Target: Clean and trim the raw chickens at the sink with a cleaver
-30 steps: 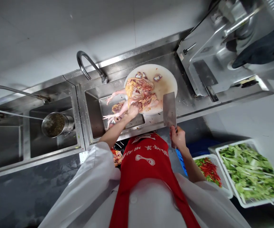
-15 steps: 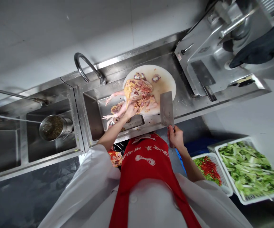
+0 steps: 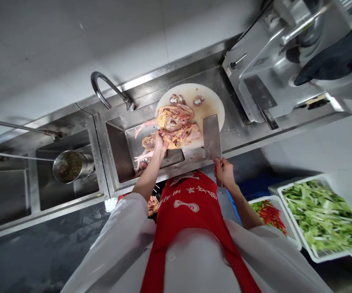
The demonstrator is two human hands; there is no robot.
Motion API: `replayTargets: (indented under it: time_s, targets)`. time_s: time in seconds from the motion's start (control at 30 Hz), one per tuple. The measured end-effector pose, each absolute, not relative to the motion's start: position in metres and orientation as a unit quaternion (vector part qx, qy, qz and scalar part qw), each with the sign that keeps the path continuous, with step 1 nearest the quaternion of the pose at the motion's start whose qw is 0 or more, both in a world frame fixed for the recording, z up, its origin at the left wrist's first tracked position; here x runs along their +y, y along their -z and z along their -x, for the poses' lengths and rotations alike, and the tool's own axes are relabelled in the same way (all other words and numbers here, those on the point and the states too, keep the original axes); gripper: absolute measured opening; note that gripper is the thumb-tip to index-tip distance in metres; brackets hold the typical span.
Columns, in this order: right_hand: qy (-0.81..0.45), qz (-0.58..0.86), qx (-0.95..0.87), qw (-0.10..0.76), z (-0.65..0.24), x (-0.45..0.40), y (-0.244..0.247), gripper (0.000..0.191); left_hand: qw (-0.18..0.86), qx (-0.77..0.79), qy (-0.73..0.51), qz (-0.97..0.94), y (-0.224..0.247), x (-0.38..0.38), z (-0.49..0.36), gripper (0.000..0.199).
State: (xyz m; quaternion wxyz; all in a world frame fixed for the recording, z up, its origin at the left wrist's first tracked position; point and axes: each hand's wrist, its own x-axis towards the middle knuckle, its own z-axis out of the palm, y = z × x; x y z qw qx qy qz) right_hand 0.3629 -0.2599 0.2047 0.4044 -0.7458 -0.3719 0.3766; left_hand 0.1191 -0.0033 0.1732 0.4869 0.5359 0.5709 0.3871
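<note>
Raw chicken (image 3: pixel 176 118), split open with yellow fat and red flesh showing, lies on a round white cutting board (image 3: pixel 211 97). My left hand (image 3: pixel 160 143) is closed around the left end of the nearer chicken piece, at the board's left edge. A broad cleaver (image 3: pixel 212 136) is in my right hand (image 3: pixel 224 172), which grips its handle near the counter's front edge. Its blade points away from me, over the right part of the board, apart from the meat. Small offal pieces (image 3: pixel 198 100) sit at the board's far side. Chicken feet (image 3: pixel 145 127) hang over the sink.
The steel sink (image 3: pixel 115 150) has a curved faucet (image 3: pixel 103 87) behind it. Left of it, a metal pot (image 3: pixel 69 166) stands in another basin. A second cleaver (image 3: pixel 259 95) rests on a slicing machine (image 3: pixel 279 61) at right. Baskets of leafy greens (image 3: pixel 325 215) and chillies (image 3: pixel 270 215) stand low right.
My left hand has shifted left and slightly toward me along the nearer chicken piece, which now lies more exposed. The cleaver stays in my right hand, nearly in place.
</note>
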Motion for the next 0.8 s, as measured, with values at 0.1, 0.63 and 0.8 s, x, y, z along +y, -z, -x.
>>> replayTargets:
  time_s: [0.1, 0.63, 0.8]
  targets:
    - [-0.377, 0.744, -0.38, 0.401, -0.368, -0.255, -0.207, 0.058, 0.388, 0.629, -0.443, -0.508, -0.177, -0.011, -0.1, 0.039]
    - [-0.436, 0.724, -0.355, 0.4, -0.377, -0.234, -0.211, 0.051, 0.178, 0.635, -0.208, -0.723, -0.174, -0.068, -0.118, 0.019]
    - [-0.434, 0.73, -0.338, 0.405, -0.393, -0.231, -0.215, 0.049, 0.199, 0.62, -0.24, -0.72, -0.17, -0.041, -0.126, 0.01]
